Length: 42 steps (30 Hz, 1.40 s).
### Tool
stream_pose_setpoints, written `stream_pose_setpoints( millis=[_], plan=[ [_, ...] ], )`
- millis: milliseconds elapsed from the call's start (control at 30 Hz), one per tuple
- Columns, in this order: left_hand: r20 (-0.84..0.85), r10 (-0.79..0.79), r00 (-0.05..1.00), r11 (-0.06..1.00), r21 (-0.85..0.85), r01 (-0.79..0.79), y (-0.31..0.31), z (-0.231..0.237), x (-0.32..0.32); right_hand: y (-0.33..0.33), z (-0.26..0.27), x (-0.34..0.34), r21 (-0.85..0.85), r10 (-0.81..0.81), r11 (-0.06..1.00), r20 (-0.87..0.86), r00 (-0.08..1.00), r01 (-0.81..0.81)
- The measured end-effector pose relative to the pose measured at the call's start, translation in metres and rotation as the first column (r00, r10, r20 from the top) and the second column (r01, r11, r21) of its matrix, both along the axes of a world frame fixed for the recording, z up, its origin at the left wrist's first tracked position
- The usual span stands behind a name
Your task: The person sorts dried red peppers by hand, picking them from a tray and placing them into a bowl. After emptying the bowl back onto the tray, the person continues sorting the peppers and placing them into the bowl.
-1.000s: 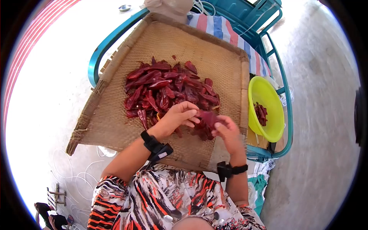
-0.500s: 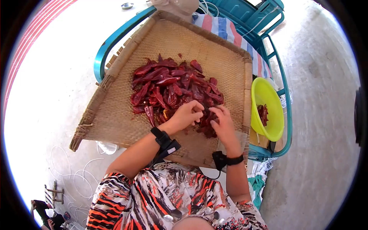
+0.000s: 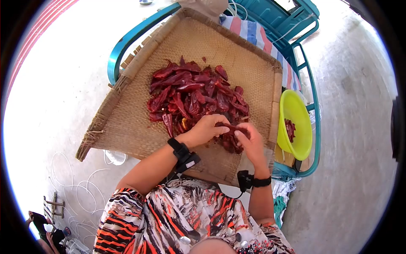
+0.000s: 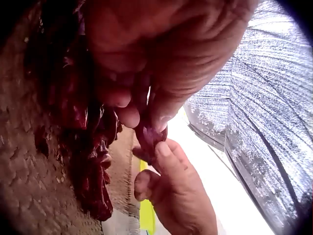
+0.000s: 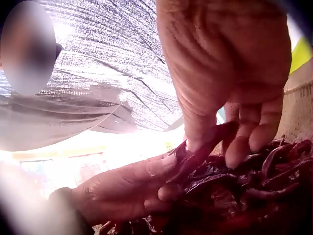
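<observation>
Place: covered yard or similar open-sided shelter; exact type unclear. Head view shows bare grey floor [image 3: 347, 139] and yellow-green basin [image 3: 302, 110] at three o'clock, teal metal frame [image 3: 263, 16] at one, woven tray [image 3: 127, 122] bearing red peppers [image 3: 186, 91] at eleven, low wooden stool [image 3: 55, 205] at eight. Right wrist view shows sheeting [image 5: 117, 36] overhead at eleven, bright daylight at eight.

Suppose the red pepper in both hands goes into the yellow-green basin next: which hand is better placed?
Likely the right hand: it pinches the red pepper and is nearer the yellow-green basin. The left hand grips the pepper too, but farther away.
</observation>
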<state>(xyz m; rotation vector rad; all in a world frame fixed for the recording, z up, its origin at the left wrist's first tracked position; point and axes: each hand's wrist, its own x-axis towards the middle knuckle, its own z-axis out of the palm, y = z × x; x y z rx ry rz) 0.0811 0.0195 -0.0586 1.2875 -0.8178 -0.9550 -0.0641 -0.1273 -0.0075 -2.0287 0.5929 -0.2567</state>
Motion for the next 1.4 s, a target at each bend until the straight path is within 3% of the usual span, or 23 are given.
stream_pose_setpoints(
  millis=[67, 100, 167, 200, 267, 300, 367, 433, 467, 500, 567, 667, 767, 867, 967, 1033, 1133, 1167, 1267, 1333, 1400],
  plan=[
    [-0.032, 0.023, 0.999, 0.999, -0.026, -0.024, 0.002, 0.007, -0.002, -0.010, 0.012, -0.011, 0.162, -0.011, 0.986, -0.148, 0.989, 0.036],
    [-0.049, 0.035, 0.998, 0.999, -0.037, -0.037, 0.002, 0.009, -0.004, -0.022, 0.011, -0.018, 0.150, -0.079, 0.985, -0.074, 0.994, 0.089],
    [0.110, 0.001, 0.994, 1.000, -0.019, 0.001, 0.001, 0.001, -0.002, -0.054, 0.007, -0.034, 0.146, -0.211, 0.969, 0.077, 0.974, 0.199],
    [0.191, -0.022, 0.981, 1.000, -0.005, 0.024, 0.000, -0.004, -0.001, -0.068, 0.012, -0.042, 0.352, -0.347, 0.898, 0.194, 0.917, 0.266],
    [0.409, -0.024, 0.912, 0.997, -0.059, 0.052, -0.005, -0.015, -0.001, -0.086, 0.019, -0.058, 0.731, -0.649, 0.630, 0.308, 0.696, 0.264],
    [0.509, -0.028, 0.860, 0.993, -0.082, 0.081, -0.005, -0.014, -0.002, -0.083, 0.018, -0.062, 0.644, -0.609, 0.686, 0.255, 0.751, 0.338],
    [0.597, -0.090, 0.797, 0.996, 0.057, 0.070, -0.006, -0.011, -0.006, -0.072, 0.015, -0.064, 0.436, -0.542, 0.780, 0.113, 0.833, 0.449],
    [0.690, -0.115, 0.715, 0.991, 0.127, 0.037, -0.008, -0.009, -0.011, -0.056, 0.003, -0.059, 0.215, -0.185, 0.957, -0.068, 0.980, 0.195],
    [0.741, -0.107, 0.663, 0.991, 0.129, 0.015, -0.009, -0.010, -0.015, -0.048, -0.005, -0.055, 0.124, -0.003, 0.992, -0.188, 0.982, 0.027],
    [0.789, -0.098, 0.606, 0.992, 0.129, -0.007, -0.009, -0.011, -0.017, -0.042, -0.018, -0.053, -0.062, 0.028, 0.997, -0.153, 0.988, -0.038],
    [0.816, -0.126, 0.565, 0.988, 0.153, -0.001, -0.008, -0.010, -0.018, -0.032, -0.043, -0.048, -0.426, 0.104, 0.894, -0.107, 0.989, -0.140],
    [0.853, -0.158, 0.498, 0.981, 0.193, -0.019, -0.011, -0.008, -0.019, -0.026, -0.029, -0.044, -0.433, 0.119, 0.882, -0.174, 0.977, -0.185],
    [0.881, -0.142, 0.451, 0.983, 0.180, -0.042, -0.011, -0.005, -0.023, -0.026, -0.021, -0.046, -0.197, 0.110, 0.965, -0.294, 0.949, -0.173],
    [0.888, -0.145, 0.437, 0.981, 0.187, -0.056, -0.012, -0.005, -0.024, -0.038, -0.027, -0.058, 0.106, 0.132, 0.987, -0.130, 0.983, -0.119],
    [0.867, -0.152, 0.475, 0.978, 0.203, -0.058, -0.013, 0.000, -0.022, -0.063, 0.003, -0.066, 0.293, -0.096, 0.951, -0.033, 0.995, 0.102],
    [0.856, -0.123, 0.502, 0.976, 0.195, -0.093, -0.014, 0.011, -0.027, -0.086, 0.007, -0.075, 0.356, -0.375, 0.887, 0.181, 0.909, 0.295],
    [0.854, -0.057, 0.517, 0.975, 0.160, -0.157, -0.016, 0.035, -0.037, -0.107, 0.017, -0.094, 0.804, -0.728, 0.539, 0.293, 0.620, 0.252],
    [0.854, -0.049, 0.518, 0.979, 0.144, -0.146, -0.016, 0.039, -0.040, -0.103, 0.017, -0.098, 0.760, -0.686, 0.580, 0.262, 0.678, 0.293],
    [0.841, -0.099, 0.533, 0.989, 0.144, -0.044, -0.019, 0.050, -0.052, -0.066, 0.013, -0.090, 0.384, -0.239, 0.907, 0.138, 0.961, 0.171],
    [0.831, -0.114, 0.544, 0.991, 0.135, 0.001, -0.023, 0.052, -0.063, -0.045, -0.003, -0.084, 0.182, 0.045, 0.981, 0.130, 0.990, -0.069],
    [0.827, -0.087, 0.555, 0.995, 0.104, 0.001, -0.027, 0.052, -0.072, -0.038, -0.008, -0.078, 0.200, 0.175, 0.961, 0.090, 0.980, -0.190]
  ],
)
